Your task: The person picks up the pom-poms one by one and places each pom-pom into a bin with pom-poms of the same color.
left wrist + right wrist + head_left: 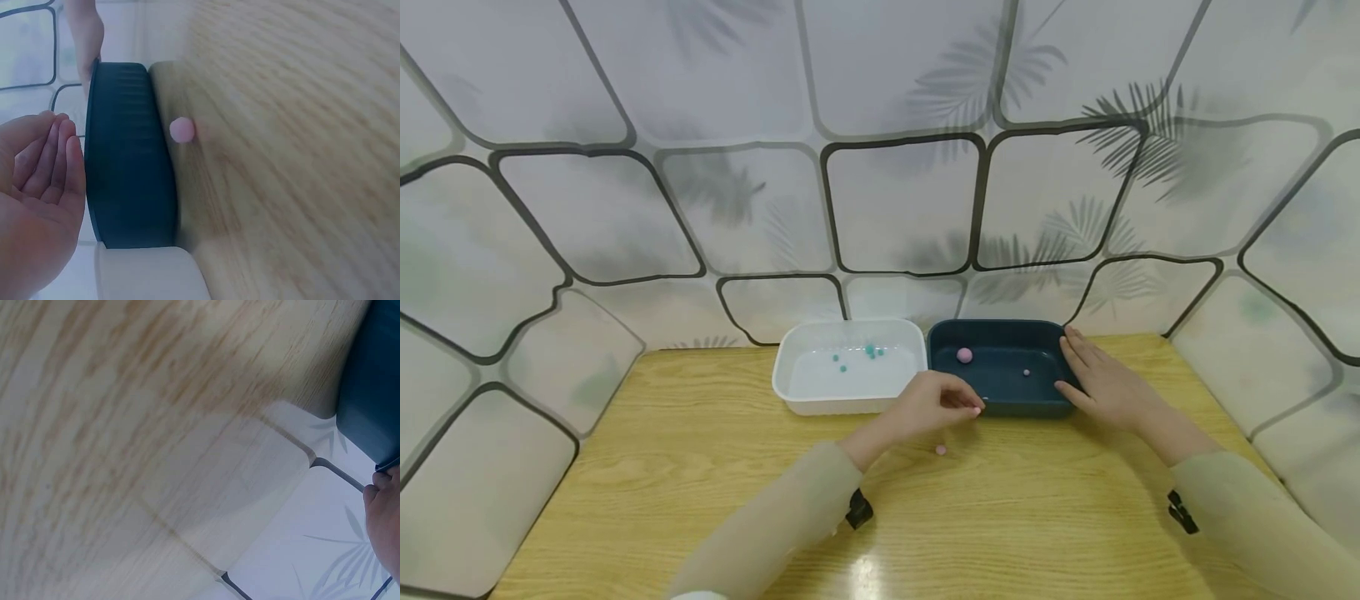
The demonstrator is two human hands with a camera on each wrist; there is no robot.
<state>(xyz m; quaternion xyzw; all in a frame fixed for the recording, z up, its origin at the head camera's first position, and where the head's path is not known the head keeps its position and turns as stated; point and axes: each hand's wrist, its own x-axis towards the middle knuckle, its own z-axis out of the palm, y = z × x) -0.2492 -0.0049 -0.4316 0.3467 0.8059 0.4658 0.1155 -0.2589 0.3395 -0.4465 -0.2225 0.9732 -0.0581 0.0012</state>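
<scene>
My left hand is just over the front rim of the dark blue tray, its thumb and fingertips together on a tiny pink pompom. In the left wrist view the fingers hide most of that grip. A second pink pompom lies on the table in front of the tray. Inside the tray are a larger pink pompom and a small one. With fingers extended, my right hand rests against the tray's right side; the right wrist view shows only part of it.
A white tray stands directly left of the blue one and contains several small teal pompoms. Both trays sit at the back of the wooden table, close to a patterned curtain-like backdrop.
</scene>
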